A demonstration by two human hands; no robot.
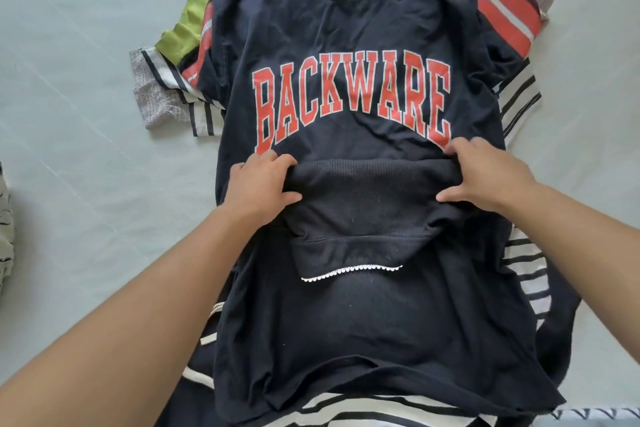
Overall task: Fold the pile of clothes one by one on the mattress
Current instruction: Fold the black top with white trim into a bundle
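A small dark knit garment (363,215) with a white lace hem lies on top of a navy T-shirt (349,31) printed "BACKWARE" in red, with a lime collar and red sleeve stripes. My left hand (258,184) grips the knit garment's left upper edge, fingers curled over the fold. On the right upper edge, my right hand (485,173) holds it the same way. The T-shirt is spread flat over a pile of other clothes (173,94) on the pale mattress (86,114).
Under the T-shirt lie a lime green garment (188,31), a black-and-white striped one (519,97) and a grey speckled one (152,104). A patterned fabric (5,236) sits at the left edge. Pale mattress surface stretches left and right of the pile.
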